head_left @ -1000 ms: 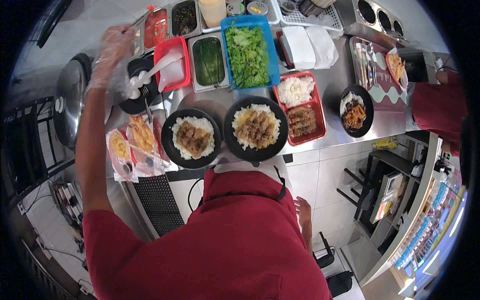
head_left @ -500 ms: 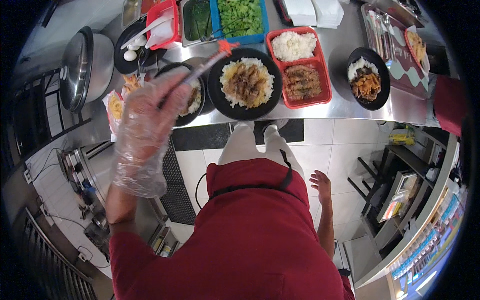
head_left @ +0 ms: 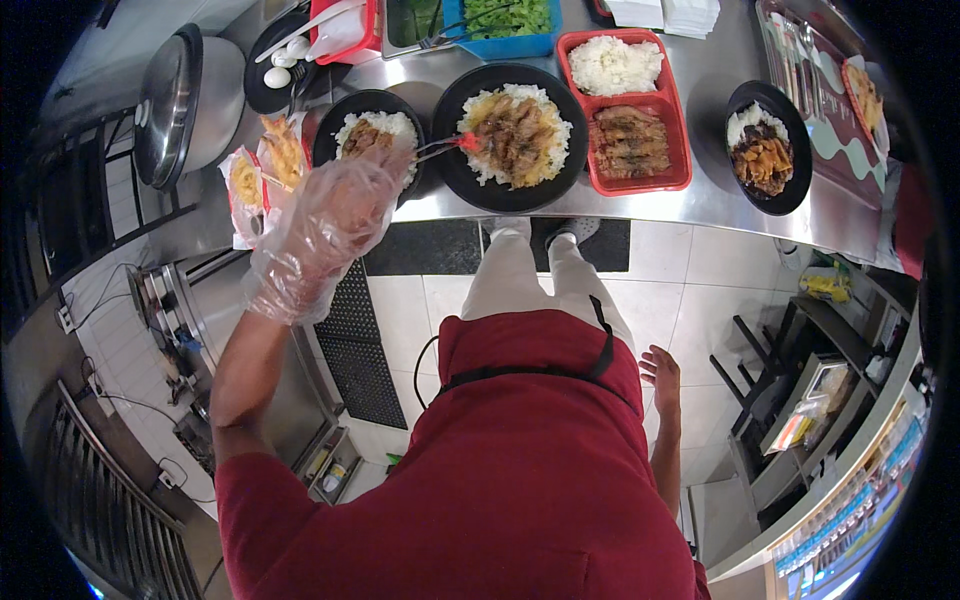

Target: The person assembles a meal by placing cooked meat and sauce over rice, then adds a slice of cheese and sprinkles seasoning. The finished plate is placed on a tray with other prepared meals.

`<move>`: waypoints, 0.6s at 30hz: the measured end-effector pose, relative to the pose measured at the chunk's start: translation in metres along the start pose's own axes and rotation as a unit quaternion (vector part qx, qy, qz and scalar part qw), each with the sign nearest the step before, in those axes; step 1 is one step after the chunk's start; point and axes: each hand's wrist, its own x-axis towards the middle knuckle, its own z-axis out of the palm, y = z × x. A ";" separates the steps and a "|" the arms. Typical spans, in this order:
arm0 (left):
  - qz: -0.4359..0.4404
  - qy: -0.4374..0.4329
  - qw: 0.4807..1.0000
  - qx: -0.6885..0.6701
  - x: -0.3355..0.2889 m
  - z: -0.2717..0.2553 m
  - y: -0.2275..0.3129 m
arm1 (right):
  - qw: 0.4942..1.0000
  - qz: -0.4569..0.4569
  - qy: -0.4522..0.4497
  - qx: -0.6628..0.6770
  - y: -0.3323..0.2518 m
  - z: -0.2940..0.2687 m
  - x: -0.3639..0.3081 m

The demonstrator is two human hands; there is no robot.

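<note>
My left hand (head_left: 345,205), in a clear plastic glove, is closed around slim metal tongs (head_left: 432,150). The tips pinch a red shredded garnish (head_left: 469,143) at the left edge of the meat on a large black bowl (head_left: 447,170) of rice. Below the glove's fingers, a smaller black bowl (head_left: 322,140) with rice and meat is partly hidden. My right hand (head_left: 662,378) hangs beside my hip with its fingers apart, holding nothing.
To the right stand a red two-part box (head_left: 682,150) of rice and meat, another black bowl (head_left: 796,190) and a cutlery tray (head_left: 835,160). Fried food in paper holders (head_left: 285,150), a plate of eggs (head_left: 262,95), a large pot (head_left: 215,110) and a blue lettuce tub (head_left: 510,46) line the left and back.
My left hand has come down toward me and to the right. The tongs carried the red garnish from above the bowl's back rim onto the meat. The whole view has shifted slightly.
</note>
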 end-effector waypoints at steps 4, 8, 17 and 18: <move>0.100 0.040 0.990 0.092 0.007 0.011 -0.015 | 1.000 -0.017 0.003 -0.003 -0.010 0.004 0.001; 0.083 -0.062 0.985 0.137 0.029 0.014 -0.017 | 1.000 -0.021 0.003 -0.003 -0.018 0.012 -0.005; 0.090 0.030 0.995 0.034 0.023 -0.008 -0.022 | 1.000 0.001 0.004 0.017 -0.004 0.027 -0.010; 0.087 0.032 0.996 -0.004 0.021 -0.013 -0.021 | 1.000 0.004 0.006 0.012 -0.004 0.029 -0.008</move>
